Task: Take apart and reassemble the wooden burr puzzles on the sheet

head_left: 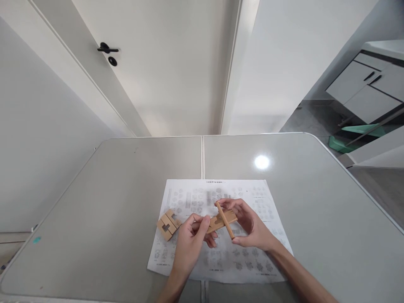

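Note:
Both my hands are over a printed instruction sheet on a grey table. My left hand pinches the left end of a notched wooden puzzle bar. My right hand grips a second wooden bar that lies crosswise in the first bar's notch. To the left of my left hand, two notched wooden pieces lie joined side by side on the sheet's edge.
The table has a centre seam and rounded corners. Behind it stand a white door with a black handle and a wall. Grey cabinets and a green object on the floor are at the right.

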The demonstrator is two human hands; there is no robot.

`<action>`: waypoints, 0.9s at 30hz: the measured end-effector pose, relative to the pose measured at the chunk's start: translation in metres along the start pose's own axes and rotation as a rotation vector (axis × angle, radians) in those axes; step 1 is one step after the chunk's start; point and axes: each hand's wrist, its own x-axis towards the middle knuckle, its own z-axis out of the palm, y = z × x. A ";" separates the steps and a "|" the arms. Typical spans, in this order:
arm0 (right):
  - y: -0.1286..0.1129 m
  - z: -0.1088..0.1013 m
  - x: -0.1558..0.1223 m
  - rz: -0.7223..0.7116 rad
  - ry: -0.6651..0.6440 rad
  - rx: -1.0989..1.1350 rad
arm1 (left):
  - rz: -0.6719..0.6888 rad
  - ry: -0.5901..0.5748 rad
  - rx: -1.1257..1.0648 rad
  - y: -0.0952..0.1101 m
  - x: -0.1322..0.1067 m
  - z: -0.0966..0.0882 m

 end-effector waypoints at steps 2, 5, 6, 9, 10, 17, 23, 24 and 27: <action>0.001 -0.001 0.000 0.004 -0.002 0.001 | -0.003 0.008 -0.004 0.002 -0.001 -0.001; 0.003 -0.002 0.000 0.012 -0.013 0.021 | -0.005 0.006 -0.003 0.004 -0.002 0.000; 0.004 -0.002 0.000 0.012 -0.017 0.037 | -0.004 0.004 -0.003 0.004 -0.002 0.000; 0.006 -0.002 0.000 0.009 -0.024 0.088 | 0.000 0.005 -0.013 0.004 -0.002 0.001; 0.007 -0.003 0.000 0.010 -0.028 0.098 | 0.000 0.006 -0.018 0.004 -0.002 0.001; 0.008 -0.003 0.000 0.022 -0.026 0.078 | 0.006 0.000 -0.012 0.001 0.000 -0.001; 0.009 -0.003 0.000 0.012 -0.029 0.064 | 0.015 -0.014 -0.011 0.001 0.000 -0.001; 0.009 -0.002 0.000 0.010 -0.032 0.062 | 0.017 -0.012 -0.009 0.000 0.000 -0.001; 0.007 -0.003 0.001 0.008 -0.041 0.035 | 0.016 -0.018 -0.004 -0.001 0.000 -0.002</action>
